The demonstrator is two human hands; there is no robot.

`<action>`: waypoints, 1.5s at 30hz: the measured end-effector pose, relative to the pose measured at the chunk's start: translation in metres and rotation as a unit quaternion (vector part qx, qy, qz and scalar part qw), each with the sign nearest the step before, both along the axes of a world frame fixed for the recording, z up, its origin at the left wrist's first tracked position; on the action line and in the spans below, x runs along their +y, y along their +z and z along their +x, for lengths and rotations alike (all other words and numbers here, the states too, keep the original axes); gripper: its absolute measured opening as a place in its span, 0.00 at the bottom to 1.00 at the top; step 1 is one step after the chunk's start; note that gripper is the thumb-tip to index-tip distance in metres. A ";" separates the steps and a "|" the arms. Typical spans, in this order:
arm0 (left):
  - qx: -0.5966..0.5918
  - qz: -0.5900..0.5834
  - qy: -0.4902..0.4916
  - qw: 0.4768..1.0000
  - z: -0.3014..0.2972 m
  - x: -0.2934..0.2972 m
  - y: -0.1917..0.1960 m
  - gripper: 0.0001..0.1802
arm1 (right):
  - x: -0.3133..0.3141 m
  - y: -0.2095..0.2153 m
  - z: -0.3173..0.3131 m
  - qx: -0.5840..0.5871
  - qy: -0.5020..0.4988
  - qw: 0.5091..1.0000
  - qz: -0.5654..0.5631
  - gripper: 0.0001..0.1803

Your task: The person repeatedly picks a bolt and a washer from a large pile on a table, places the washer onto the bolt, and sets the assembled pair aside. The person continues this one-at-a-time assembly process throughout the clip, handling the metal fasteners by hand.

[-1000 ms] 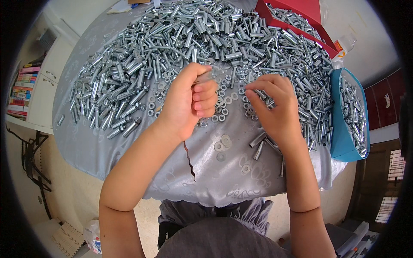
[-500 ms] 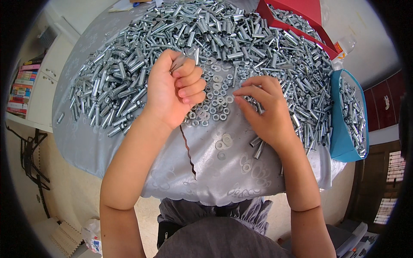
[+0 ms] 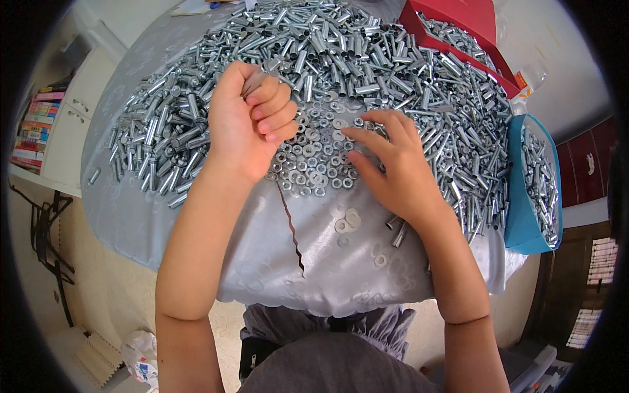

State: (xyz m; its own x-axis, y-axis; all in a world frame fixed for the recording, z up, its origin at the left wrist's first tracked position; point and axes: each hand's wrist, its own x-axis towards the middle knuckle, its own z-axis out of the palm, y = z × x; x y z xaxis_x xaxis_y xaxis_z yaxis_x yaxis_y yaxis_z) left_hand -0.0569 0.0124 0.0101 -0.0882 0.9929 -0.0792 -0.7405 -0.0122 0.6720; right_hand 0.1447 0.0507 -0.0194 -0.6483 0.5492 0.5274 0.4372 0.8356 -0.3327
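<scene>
My left hand (image 3: 246,121) is curled into a fist around a silver metal sleeve (image 3: 252,83), whose end pokes out above the fingers. It hovers over the near edge of a big heap of silver metal sleeves and bolts (image 3: 341,52). My right hand (image 3: 393,167) lies flat with fingers spread, its fingertips on a patch of small nuts and washers (image 3: 314,164) in the middle of the table. Whether the fingertips pinch a piece I cannot tell.
The round table wears a grey patterned cloth (image 3: 262,262) with a tear (image 3: 291,232) near me. A red box (image 3: 458,33) of parts stands at the back right, a blue tray (image 3: 534,190) of parts at the right. A few washers (image 3: 347,223) lie loose.
My left hand has moved up and to the left, away from me, still holding the sleeve. My right hand has slid up onto the nuts and washers and spread its fingers.
</scene>
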 end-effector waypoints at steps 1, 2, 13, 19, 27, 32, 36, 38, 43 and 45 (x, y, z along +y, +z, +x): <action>-0.002 -0.001 -0.003 1.000 -0.001 0.000 -0.001 0.22 | 0.001 0.000 -0.002 -0.010 -0.004 1.000 0.010 0.14; -0.005 -0.002 -0.006 1.000 -0.001 0.001 -0.001 0.22 | 0.001 -0.001 -0.004 -0.019 -0.006 1.000 0.020 0.14; 0.032 -0.027 -0.025 0.999 0.003 0.000 -0.004 0.22 | 0.025 -0.005 -0.038 -0.069 0.011 0.995 0.065 0.09; 0.072 -0.038 -0.023 0.996 0.006 0.000 -0.002 0.22 | 0.042 -0.002 -0.037 -0.105 0.068 0.992 -0.003 0.09; 0.098 -0.064 -0.017 0.993 0.010 -0.002 0.001 0.22 | 0.044 0.006 -0.040 -0.143 0.120 0.982 0.031 0.09; 0.130 -0.068 -0.006 0.989 0.010 0.000 -0.003 0.22 | 0.043 -0.010 -0.038 -0.112 0.124 0.981 0.103 0.09; 0.122 -0.067 -0.014 0.990 0.009 0.000 -0.005 0.22 | 0.038 -0.008 -0.039 -0.117 0.106 0.980 0.124 0.08; 0.119 -0.066 -0.017 0.991 0.010 0.001 -0.005 0.22 | 0.037 -0.007 -0.036 -0.135 0.097 0.980 0.110 0.07; 0.126 -0.079 -0.018 0.989 0.013 0.000 -0.003 0.22 | 0.021 0.005 -0.020 -0.060 0.046 0.993 0.090 0.08; 0.129 -0.090 -0.017 0.987 0.016 -0.001 -0.003 0.22 | 0.015 0.010 -0.009 -0.043 0.039 0.997 0.057 0.08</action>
State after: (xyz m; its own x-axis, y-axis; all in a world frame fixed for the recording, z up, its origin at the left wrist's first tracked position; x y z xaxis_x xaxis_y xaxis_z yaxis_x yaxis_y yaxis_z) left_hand -0.0410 0.0117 0.0066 -0.0961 0.9675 -0.2337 -0.5417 0.1462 0.8277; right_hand 0.1353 0.0657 -0.0094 -0.7321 0.4343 0.5248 0.3914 0.8987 -0.1976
